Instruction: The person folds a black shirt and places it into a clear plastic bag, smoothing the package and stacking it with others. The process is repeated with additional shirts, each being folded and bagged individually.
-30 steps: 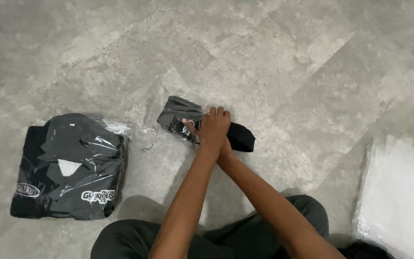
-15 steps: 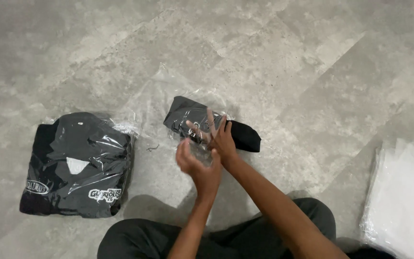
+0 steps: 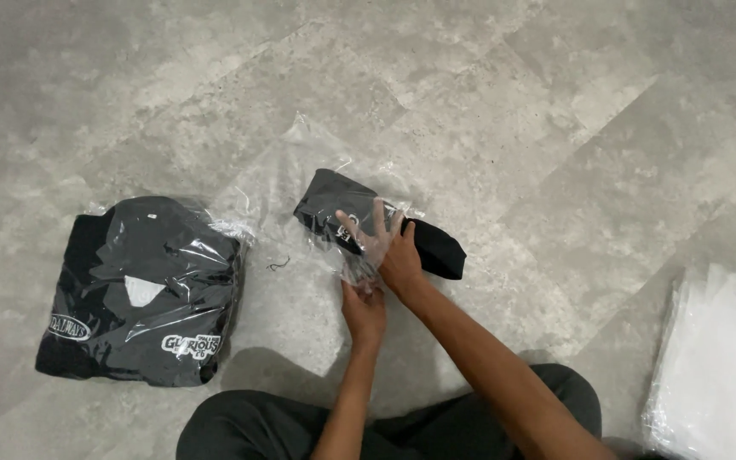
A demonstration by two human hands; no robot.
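On the grey stone-look floor [image 3: 513, 102], just ahead of the seated person's knees, the right hand [image 3: 389, 251] is lying with its fingers [image 3: 353, 230] spread wide and flat over the near end of a folded black garment [image 3: 368, 223], pressing through the clear plastic bag [image 3: 334, 183] rather than gripping anything. Just below it, the left hand [image 3: 364, 308] is pinching the loose near edge of that bag, fingers curled closed on the film, though the fingertips themselves are hard to make out behind the glare. The garment is sitting partly inside the bag, its long axis running from upper left to lower right, with the lower-right end poking out bare past the right hand. A small white print on the cloth is showing beside the spread fingers, too covered to make out. Well apart to the left, a stack of bagged black garments [image 3: 142, 290] is lying flat, bearing white printed patches near its lower edge. At the far right, a pile of clear empty bags [image 3: 721, 358] is being cut off by the frame edge.
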